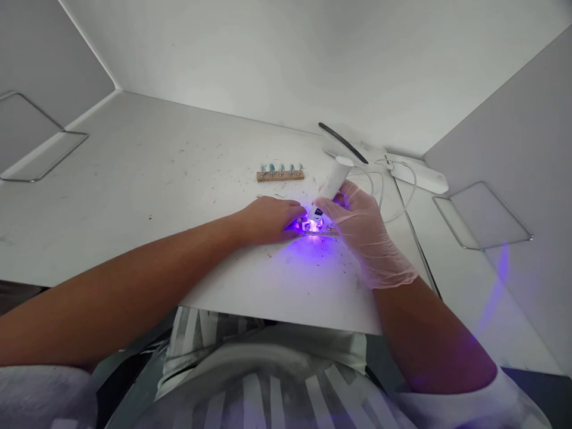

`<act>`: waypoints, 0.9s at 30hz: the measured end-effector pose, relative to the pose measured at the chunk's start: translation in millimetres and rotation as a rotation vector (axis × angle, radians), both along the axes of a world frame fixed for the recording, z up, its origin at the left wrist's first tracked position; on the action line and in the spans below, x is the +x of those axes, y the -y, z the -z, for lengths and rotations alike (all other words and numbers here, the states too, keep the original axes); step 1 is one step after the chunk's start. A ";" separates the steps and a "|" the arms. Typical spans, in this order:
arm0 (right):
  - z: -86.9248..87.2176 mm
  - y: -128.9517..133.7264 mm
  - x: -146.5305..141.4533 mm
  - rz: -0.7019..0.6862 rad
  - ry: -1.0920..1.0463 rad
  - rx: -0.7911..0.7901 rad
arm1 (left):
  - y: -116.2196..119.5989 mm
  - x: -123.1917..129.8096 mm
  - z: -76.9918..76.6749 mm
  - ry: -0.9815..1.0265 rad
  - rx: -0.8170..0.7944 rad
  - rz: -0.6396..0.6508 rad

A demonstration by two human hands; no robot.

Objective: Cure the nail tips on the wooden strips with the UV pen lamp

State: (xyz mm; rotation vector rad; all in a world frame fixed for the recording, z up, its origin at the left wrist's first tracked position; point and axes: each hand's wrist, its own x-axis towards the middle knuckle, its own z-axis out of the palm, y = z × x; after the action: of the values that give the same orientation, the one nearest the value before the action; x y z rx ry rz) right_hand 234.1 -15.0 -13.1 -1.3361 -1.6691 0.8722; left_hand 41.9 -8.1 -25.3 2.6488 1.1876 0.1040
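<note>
My right hand [357, 229], in a thin pinkish see-through glove, is closed around a white handheld UV lamp [335, 179]. The lamp tilts down and throws bright violet light onto a small nail tip stand [330, 233] on the white table. Nail tips on that stand are washed out by the glare. From the left, my bare left hand [272, 219] grips the stand's end with its fingertips, close to the lamp head. Farther back, a wooden stand [280, 177] holds several pale blue-green nail tips upright on small metal posts.
Behind the lamp lies a dark curved nail file [343, 143]. A white power strip [417, 173] with white cables [409, 205] sits at the back right. Wire frames stand at left [44, 156] and right [485, 217]. Specks are scattered over the white tabletop [179, 161].
</note>
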 end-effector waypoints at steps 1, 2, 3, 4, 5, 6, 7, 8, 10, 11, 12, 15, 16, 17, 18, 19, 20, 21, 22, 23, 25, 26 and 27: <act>0.0 0.1 0.1 -0.002 -0.003 0.000 | -0.1 0.1 0.1 0.002 -0.002 -0.001; 0.0 0.1 0.2 -0.004 -0.008 -0.001 | -0.2 0.1 0.2 0.003 -0.003 -0.002; 0.2 0.0 0.3 -0.005 -0.011 -0.002 | -0.3 0.1 0.3 0.004 -0.002 -0.002; 0.5 -0.1 0.3 -0.003 -0.014 -0.003 | -0.4 0.2 0.2 0.003 -0.002 -0.002; 0.7 -0.2 0.4 0.000 -0.014 -0.002 | -0.4 0.2 0.1 0.003 -0.001 -0.003; 1.0 -0.4 0.3 0.001 -0.012 -0.002 | -0.5 0.1 0.0 0.003 0.000 -0.003; 1.3 -0.6 0.3 0.003 -0.011 -0.003 | -0.5 0.1 -0.3 0.002 -0.002 -0.002; 1.5 -0.7 0.3 0.002 -0.010 -0.006 | -0.4 0.1 -0.5 0.001 -0.002 -0.001; 2.1 -1.1 0.4 0.001 -0.011 -0.015 | -0.2 0.2 -1.0 -0.001 -0.002 -0.001; 2.3 -1.2 0.5 0.000 -0.012 -0.015 | -0.1 0.2 -1.1 -0.001 -0.003 -0.001; 2.6 -1.3 0.5 0.000 -0.015 -0.012 | 0.0 0.3 -1.2 0.000 -0.004 -0.001; 2.7 -1.2 0.4 0.002 -0.021 0.001 | 0.1 0.3 -0.9 0.002 -0.005 -0.003; 2.4 -1.0 0.2 0.003 -0.024 0.003 | 0.1 0.2 -0.8 0.000 -0.004 -0.004; 2.0 -0.7 0.0 0.004 -0.025 0.003 | 0.0 0.1 -0.6 -0.002 -0.002 -0.004; 1.5 -0.4 -0.2 0.005 -0.024 0.001 | -0.1 0.1 -0.5 -0.004 -0.001 -0.005; 0.9 -0.2 -0.4 0.005 -0.022 -0.001 | -0.2 -0.1 -0.3 -0.005 -0.002 -0.004; 0.2 0.1 -0.6 0.007 -0.018 -0.001 | -0.3 -0.2 -0.2 -0.004 -0.002 -0.003; -0.4 0.2 -0.7 0.008 -0.012 -0.001 | -0.3 -0.3 -0.1 -0.004 -0.002 -0.003; -0.9 0.2 -0.8 0.010 -0.005 0.000 | -0.4 -0.4 0.0 -0.003 0.000 -0.002; -1.2 0.1 -0.9 0.013 0.002 0.000 | -0.5 -0.4 0.2 -0.002 0.002 0.000; -1.5 -0.1 -1.0 0.018 0.010 -0.002 | -0.6 -0.5 0.5 0.001 0.007 0.001; -1.5 -0.2 -1.0 0.018 0.011 -0.005 | -0.6 -0.4 0.7 0.001 0.007 0.001; -1.3 -0.2 -1.0 0.017 0.008 -0.006 | -0.7 -0.4 0.8 0.001 0.006 0.001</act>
State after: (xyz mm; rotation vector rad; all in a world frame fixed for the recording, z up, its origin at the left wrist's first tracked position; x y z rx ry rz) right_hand 233.1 -14.8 -11.8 -1.3576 -1.6606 0.8639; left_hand 41.5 -7.4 -26.1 2.6545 1.1879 0.1091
